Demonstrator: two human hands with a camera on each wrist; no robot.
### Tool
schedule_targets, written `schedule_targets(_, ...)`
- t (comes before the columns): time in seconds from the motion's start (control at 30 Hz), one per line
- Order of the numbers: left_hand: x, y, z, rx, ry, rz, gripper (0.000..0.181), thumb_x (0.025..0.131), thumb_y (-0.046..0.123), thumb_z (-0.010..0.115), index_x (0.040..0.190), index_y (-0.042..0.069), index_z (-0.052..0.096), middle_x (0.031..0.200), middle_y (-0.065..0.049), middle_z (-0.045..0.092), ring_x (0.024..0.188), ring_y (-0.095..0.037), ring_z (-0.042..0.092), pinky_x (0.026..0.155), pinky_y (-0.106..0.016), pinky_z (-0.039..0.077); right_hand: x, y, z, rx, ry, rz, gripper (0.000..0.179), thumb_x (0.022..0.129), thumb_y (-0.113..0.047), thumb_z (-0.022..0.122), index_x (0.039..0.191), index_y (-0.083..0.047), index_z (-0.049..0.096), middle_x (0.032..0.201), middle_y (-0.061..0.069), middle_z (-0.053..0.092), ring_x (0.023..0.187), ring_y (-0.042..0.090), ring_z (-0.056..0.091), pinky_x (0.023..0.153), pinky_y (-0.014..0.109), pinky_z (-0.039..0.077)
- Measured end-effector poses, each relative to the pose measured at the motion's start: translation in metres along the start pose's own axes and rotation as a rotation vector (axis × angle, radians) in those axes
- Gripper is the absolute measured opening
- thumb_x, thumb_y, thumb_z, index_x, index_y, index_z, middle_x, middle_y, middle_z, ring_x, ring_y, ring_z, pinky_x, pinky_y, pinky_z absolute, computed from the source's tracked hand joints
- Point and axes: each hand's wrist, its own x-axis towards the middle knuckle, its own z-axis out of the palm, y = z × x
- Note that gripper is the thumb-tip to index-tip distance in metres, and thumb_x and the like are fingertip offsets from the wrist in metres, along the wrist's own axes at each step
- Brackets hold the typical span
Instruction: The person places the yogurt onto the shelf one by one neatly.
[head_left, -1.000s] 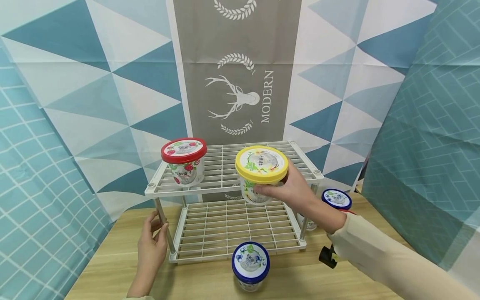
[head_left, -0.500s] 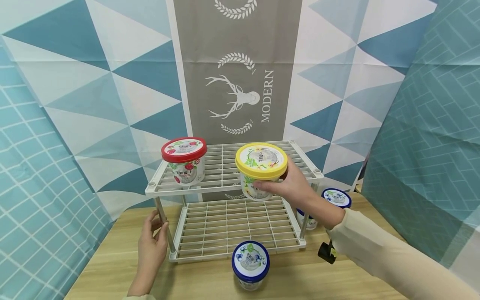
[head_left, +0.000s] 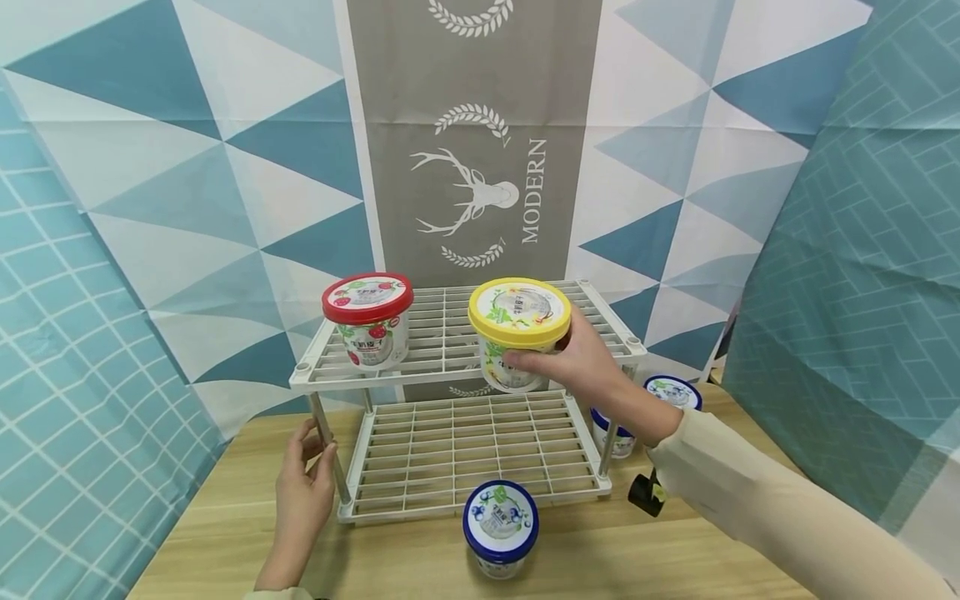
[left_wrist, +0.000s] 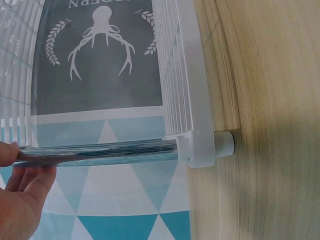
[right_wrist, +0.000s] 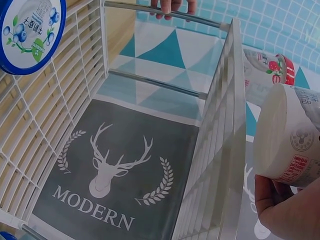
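My right hand [head_left: 573, 358] grips a white tub with a yellow lid [head_left: 520, 312], held upright at the front of the rack's upper shelf [head_left: 442, 337]. In the right wrist view, the tub's pale base [right_wrist: 270, 132] shows close over that shelf's edge, with fingers around its side. My left hand [head_left: 303, 492] pinches the rack's front left metal post [left_wrist: 110, 152] between thumb and fingers. A red-lidded tub [head_left: 367, 321] with strawberry pictures stands at the left end of the upper shelf. On the table before the rack stands a blue-lidded tub [head_left: 501, 521] with blueberry pictures.
The white rack's lower slatted shelf [head_left: 465, 467] sits low over the wooden table [head_left: 225, 533]. Beyond its right side stand more blue-lidded tubs [head_left: 673, 392], partly behind my right forearm. A small black object [head_left: 645, 495] hangs below the right wrist. A patterned cloth [head_left: 480, 75] backs everything.
My right hand has lifted the yellow-lidded tub slightly, bringing its base up toward the upper shelf's front edge. The left hand stays on the post.
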Motion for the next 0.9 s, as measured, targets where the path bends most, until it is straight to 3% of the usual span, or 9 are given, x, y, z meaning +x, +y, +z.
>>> schedule_targets(0.5,0.0,0.0,0.001,-0.013,0.011,0.019,0.047,0.089,-0.009,0.054,0.133,-0.001,0.04,0.1,-0.015,0.057,0.098,-0.034,0.059,0.078,0.007,0.039,0.014,0.003,0.004,0.098,-0.034,-0.055,0.068,0.078,-0.008,0.071,0.136,-0.012,0.035,0.127,0.012,0.053,0.117,0.027,0.055,0.097,0.042,0.051)
schedule_targets(0.9,0.001,-0.001,0.001,0.001,-0.001,-0.01,0.047,0.089,-0.008,0.055,0.133,0.0,0.04,0.101,-0.012,0.057,0.099,-0.032,0.059,0.078,0.007,0.039,0.021,0.005,0.006,0.101,-0.013,-0.027,0.069,0.078,-0.008,0.073,0.136,-0.013,0.034,0.127,0.011,0.053,0.116,0.028,0.055,0.096,0.043,0.051)
